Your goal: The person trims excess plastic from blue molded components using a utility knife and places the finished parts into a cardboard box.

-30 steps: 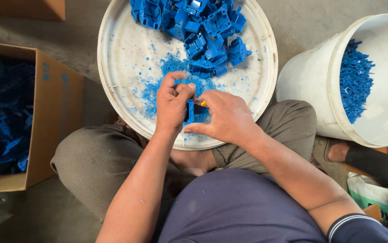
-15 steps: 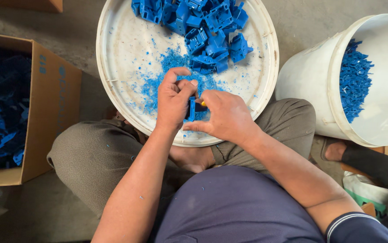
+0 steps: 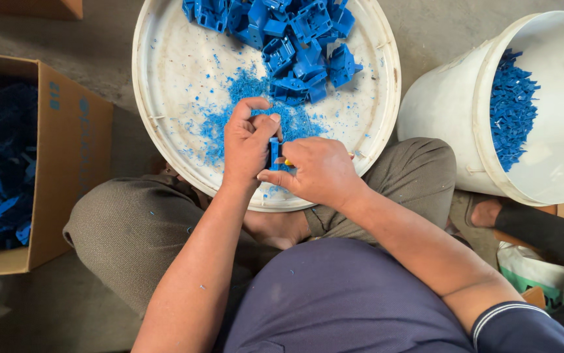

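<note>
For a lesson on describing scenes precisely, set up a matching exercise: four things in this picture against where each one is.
Things:
1. small blue plastic part
2. heap of blue plastic parts
3. white bucket
4. cardboard box

Places:
A. far side of the round white tray
B. at the picture's left edge
C. between the left hand and right hand
D. right of the tray, tilted

Pairs: 1-C, 2-A, 3-D, 4-B

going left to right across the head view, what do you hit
cardboard box holding blue parts → left hand → small blue part pinched between both hands → right hand → white bucket with blue pieces inside. The hands work over a round white tray.
</note>
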